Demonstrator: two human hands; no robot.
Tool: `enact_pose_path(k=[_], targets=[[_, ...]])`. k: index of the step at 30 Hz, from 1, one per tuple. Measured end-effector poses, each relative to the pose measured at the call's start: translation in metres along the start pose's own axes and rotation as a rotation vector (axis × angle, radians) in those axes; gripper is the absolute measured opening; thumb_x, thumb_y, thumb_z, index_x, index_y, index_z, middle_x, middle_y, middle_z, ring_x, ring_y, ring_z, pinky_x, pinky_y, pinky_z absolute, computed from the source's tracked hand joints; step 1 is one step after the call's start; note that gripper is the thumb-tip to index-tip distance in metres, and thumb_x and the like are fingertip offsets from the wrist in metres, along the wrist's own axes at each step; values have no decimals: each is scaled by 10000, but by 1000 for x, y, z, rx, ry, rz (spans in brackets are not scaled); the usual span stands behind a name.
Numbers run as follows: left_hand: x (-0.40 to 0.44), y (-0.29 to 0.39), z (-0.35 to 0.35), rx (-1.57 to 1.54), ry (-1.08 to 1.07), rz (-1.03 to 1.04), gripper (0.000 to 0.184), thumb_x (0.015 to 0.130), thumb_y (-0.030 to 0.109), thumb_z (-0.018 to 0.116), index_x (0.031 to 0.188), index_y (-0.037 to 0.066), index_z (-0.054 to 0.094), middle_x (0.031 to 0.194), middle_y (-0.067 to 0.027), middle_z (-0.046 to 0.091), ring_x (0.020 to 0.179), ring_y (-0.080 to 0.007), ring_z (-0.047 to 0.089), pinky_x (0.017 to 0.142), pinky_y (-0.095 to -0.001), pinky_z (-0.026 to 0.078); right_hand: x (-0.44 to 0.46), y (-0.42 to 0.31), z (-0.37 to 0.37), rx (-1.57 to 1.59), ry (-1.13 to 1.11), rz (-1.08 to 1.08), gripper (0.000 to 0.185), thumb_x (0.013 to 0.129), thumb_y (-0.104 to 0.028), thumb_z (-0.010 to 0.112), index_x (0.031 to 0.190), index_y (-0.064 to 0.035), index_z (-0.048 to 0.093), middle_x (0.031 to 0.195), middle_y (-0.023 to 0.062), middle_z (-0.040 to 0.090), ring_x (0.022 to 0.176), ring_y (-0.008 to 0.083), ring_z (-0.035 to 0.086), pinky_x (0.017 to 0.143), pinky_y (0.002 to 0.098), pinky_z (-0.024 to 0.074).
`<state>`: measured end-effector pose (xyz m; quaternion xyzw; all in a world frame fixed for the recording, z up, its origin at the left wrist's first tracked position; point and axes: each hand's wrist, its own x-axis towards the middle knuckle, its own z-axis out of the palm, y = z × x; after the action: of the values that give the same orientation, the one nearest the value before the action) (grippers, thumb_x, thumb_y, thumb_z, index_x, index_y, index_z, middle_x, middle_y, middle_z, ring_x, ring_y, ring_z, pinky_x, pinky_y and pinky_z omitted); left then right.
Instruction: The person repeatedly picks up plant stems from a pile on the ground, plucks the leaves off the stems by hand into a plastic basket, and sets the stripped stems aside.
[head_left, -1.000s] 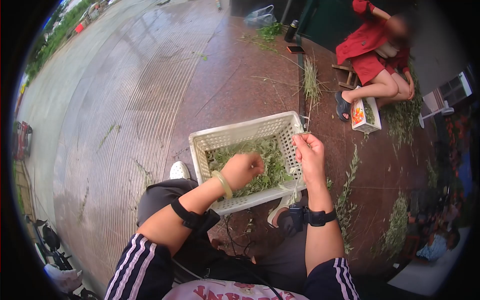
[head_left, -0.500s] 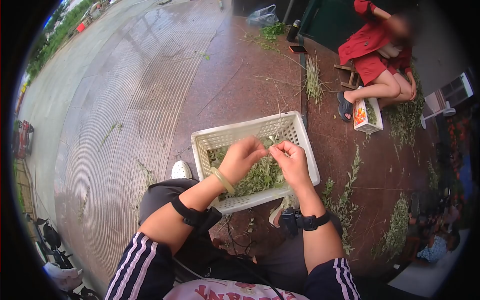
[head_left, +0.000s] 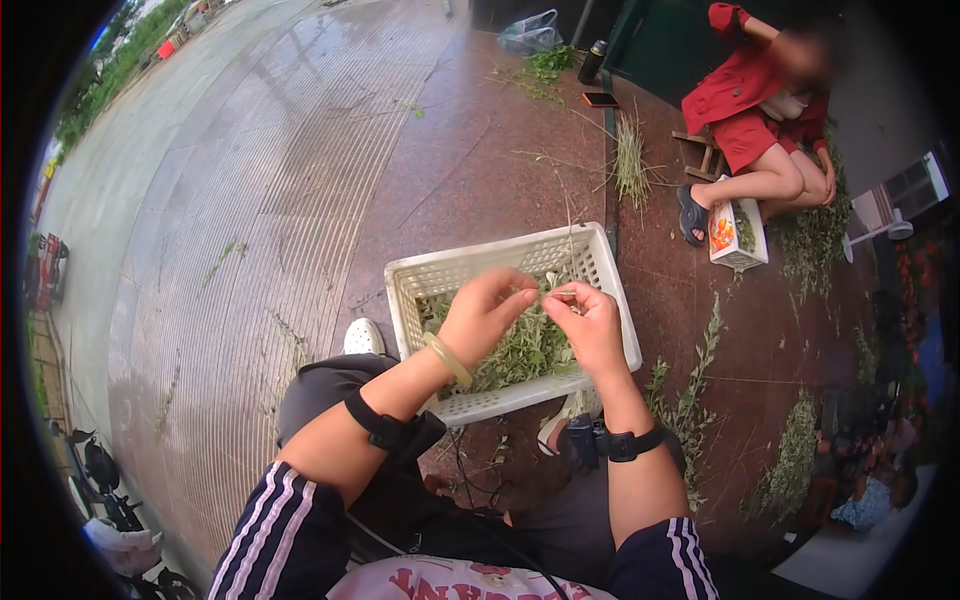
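Both hands are over a white plastic crate (head_left: 500,402) holding loose green leaves (head_left: 515,352). My right hand (head_left: 590,325) pinches a thin plant stem between thumb and fingertips. Just to its left, my left hand (head_left: 485,318) has its thumb and fingers drawn together, slightly blurred; what lies between them, if anything, is too small to make out. A small gap separates the two hands. Long thin stems (head_left: 572,240) lean at the crate's far side.
A person in red (head_left: 745,120) sits at the upper right, near a small white box (head_left: 745,235). Leafy stalks (head_left: 695,400) lie on the floor to the right. A bundle of bare stems (head_left: 632,165), a phone (head_left: 601,100) and a dark bottle (head_left: 592,62) are beyond the crate.
My hands have come slightly apart from a fingertip-to-fingertip pinch. The stem in my right fingertips now shows more clearly.
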<state>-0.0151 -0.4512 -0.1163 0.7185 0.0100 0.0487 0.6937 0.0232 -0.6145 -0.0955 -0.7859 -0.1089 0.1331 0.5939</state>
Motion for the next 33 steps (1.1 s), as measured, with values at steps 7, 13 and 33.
enact_pose_path(k=[7, 13, 33], targets=[[0, -2, -3, -85, -38, -35, 168, 819, 154, 617, 850, -7, 578, 718, -51, 575, 648, -108, 518, 582, -262, 425, -8, -12, 13, -111, -70, -24, 185, 768, -186, 662, 805, -8, 625, 679, 45, 623, 628, 83, 549, 587, 249, 434], [0, -1, -6, -35, -54, -112, 89, 857, 90, 585, 854, 11, 545, 762, 41, 536, 694, -29, 464, 600, -180, 386, -6, -12, 8, -48, 10, -16, 201, 746, -205, 685, 808, -22, 627, 677, 18, 603, 597, 58, 500, 554, 229, 412], [3, -14, -9, -67, -81, -180, 86, 849, 95, 580, 862, 11, 571, 759, 7, 570, 710, -63, 521, 661, -224, 437, 0, -10, -7, 373, 182, 26, 122, 803, -127, 653, 849, -23, 608, 724, -28, 572, 544, 5, 434, 477, 167, 340]])
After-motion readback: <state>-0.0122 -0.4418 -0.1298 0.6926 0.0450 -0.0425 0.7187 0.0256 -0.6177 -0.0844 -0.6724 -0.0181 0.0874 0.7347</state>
